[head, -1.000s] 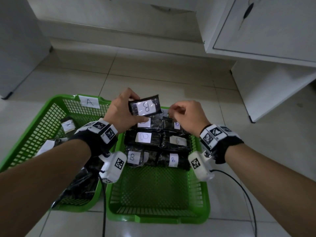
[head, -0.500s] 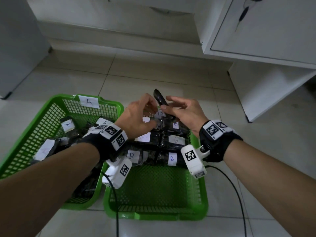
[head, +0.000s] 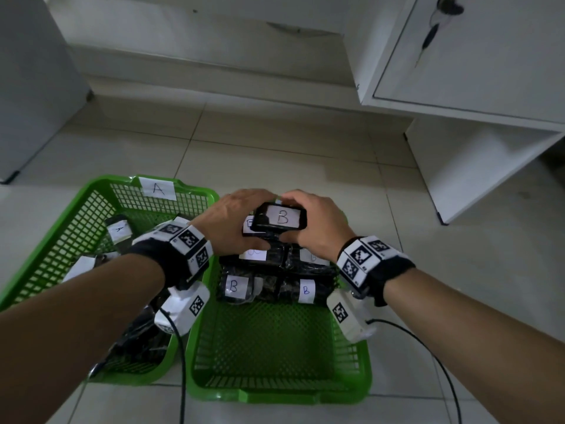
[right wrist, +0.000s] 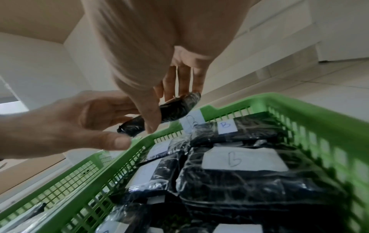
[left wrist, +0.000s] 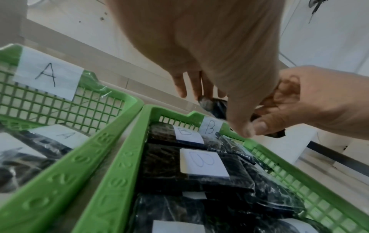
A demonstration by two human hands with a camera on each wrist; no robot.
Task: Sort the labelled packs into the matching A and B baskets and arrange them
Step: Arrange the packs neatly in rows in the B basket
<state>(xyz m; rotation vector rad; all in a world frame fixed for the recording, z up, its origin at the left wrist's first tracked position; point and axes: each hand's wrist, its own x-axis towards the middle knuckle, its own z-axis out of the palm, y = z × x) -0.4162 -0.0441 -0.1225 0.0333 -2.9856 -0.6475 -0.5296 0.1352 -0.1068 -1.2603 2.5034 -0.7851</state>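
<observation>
I see both hands, left hand (head: 232, 223) and right hand (head: 318, 228), fingers clamped on a pack (head: 281, 217) reading "B"; below them, "B"-labelled packs (head: 269, 289).

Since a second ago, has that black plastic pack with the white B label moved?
Yes. The black plastic pack with the white B label has shifted rightward, away from the green basket's A label. Left hand and right hand grip it, label up.

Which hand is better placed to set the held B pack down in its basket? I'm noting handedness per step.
Right, probably. The right hand pinches the B pack along its length above the B basket; the left hand only holds its end, reaching across from the A side.
</observation>
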